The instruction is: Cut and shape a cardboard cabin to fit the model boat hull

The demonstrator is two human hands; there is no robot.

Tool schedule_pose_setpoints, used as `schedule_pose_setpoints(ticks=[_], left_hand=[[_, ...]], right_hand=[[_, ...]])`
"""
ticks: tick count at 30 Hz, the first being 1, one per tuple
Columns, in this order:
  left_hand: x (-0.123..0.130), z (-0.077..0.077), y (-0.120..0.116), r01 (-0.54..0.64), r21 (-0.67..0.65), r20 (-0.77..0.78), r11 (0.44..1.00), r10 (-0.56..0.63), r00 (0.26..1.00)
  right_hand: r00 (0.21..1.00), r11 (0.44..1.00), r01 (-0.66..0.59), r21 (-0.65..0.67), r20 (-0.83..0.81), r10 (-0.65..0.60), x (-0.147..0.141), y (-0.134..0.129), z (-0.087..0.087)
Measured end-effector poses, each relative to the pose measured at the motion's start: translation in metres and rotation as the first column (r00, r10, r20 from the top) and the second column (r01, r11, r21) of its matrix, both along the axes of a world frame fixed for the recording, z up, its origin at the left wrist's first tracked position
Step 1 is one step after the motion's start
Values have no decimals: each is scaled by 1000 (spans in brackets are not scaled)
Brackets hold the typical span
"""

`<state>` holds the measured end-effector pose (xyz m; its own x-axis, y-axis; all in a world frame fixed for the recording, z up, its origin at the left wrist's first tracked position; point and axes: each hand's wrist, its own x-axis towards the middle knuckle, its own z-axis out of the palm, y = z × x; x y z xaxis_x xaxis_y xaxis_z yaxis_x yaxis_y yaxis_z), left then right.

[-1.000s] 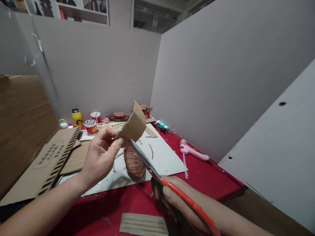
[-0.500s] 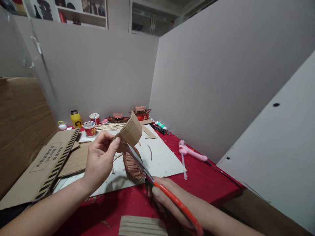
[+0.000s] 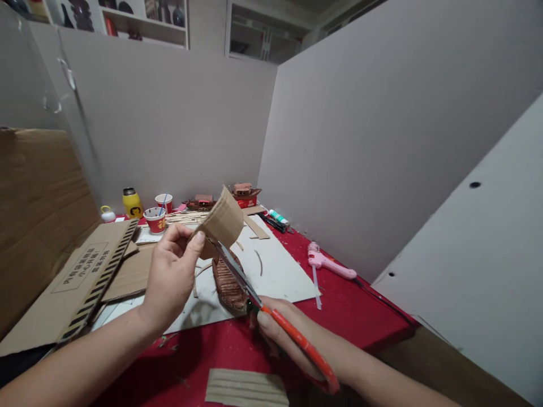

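Note:
Between thumb and fingers, my left hand (image 3: 172, 274) pinches a bent piece of cardboard (image 3: 225, 220), raised over the table. My right hand (image 3: 292, 333) is closed around the scissors (image 3: 297, 333) by their orange-red handles. Their blades point up and left, with the tips at the cardboard's lower edge. Beneath the blades lies a brown, ridged oval model (image 3: 229, 282) on a white board (image 3: 280, 271), partly covered by the scissors and cardboard. A strip of corrugated cardboard (image 3: 246, 388) rests at the table's near edge.
A pink glue gun (image 3: 333, 264) with its cord lies on the red tablecloth (image 3: 360, 316) at right. Large cardboard (image 3: 80, 277) stands at left. Behind are paper cups (image 3: 155, 219), a yellow bottle (image 3: 132, 203), thin wooden sticks (image 3: 190, 218) and model boats (image 3: 242, 195).
The scissors and right hand have shifted slightly left, the blades staying at the cardboard's edge. My left hand and the cardboard have moved slightly up and left.

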<state>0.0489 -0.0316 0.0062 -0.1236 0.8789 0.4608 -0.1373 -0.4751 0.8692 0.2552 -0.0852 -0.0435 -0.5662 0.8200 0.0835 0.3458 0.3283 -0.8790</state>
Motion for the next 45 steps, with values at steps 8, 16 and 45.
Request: schedule_pose_setpoints(ticks=[8, 16, 45], left_hand=[[4, -5, -2, 6, 125, 11, 992, -7, 1000], [1, -6, -4, 21, 47, 24, 999, -22, 999], [-3, -2, 5, 267, -48, -68, 962, -270, 960]], right_hand=[[993, 997, 3, -73, -119, -12, 0, 5, -16], [994, 999, 35, 4, -106, -35, -5, 4, -8], [982, 977, 139, -163, -104, -157, 15, -5, -11]])
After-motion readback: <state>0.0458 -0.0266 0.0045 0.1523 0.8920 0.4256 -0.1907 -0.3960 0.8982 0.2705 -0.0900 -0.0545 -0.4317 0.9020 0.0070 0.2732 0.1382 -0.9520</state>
